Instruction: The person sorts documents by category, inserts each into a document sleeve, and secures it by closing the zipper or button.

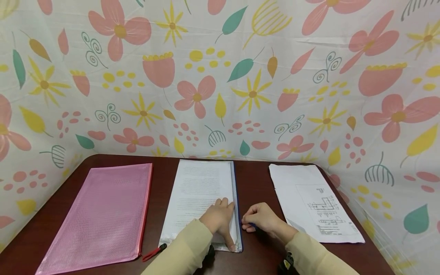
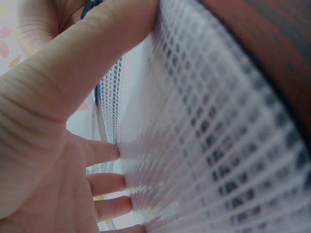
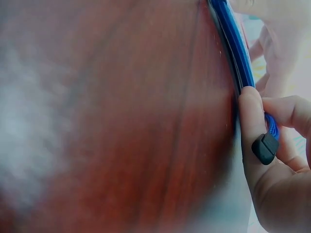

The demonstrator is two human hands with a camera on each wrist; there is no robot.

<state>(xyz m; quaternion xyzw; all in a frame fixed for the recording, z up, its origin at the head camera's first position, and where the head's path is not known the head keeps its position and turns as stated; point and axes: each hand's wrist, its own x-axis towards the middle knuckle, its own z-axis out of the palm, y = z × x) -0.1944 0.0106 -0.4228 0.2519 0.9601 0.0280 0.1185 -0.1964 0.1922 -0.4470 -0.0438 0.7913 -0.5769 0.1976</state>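
A clear mesh zipper pouch (image 1: 197, 183) with printed sheets in it lies flat in the middle of the table. Its blue zipper edge (image 3: 236, 46) runs down the right side. Fingers spread, my left hand (image 1: 220, 217) rests on the pouch's lower right part, thumb near the bottom corner. At the zipper edge, my right hand (image 1: 262, 217) pinches the zipper pull between thumb and forefinger. The pull's blue cord (image 3: 272, 125) and black end (image 3: 265, 148) stick out past the fingers in the right wrist view; the slider is hidden under them.
On the left lies a pink mesh zipper pouch (image 1: 103, 214) with a red edge and a red-and-black pull (image 1: 154, 252) at its lower corner. White sheets with a printed drawing (image 1: 319, 206) lie to the right. A flowered curtain (image 1: 220, 76) hangs behind the dark table (image 1: 256, 179).
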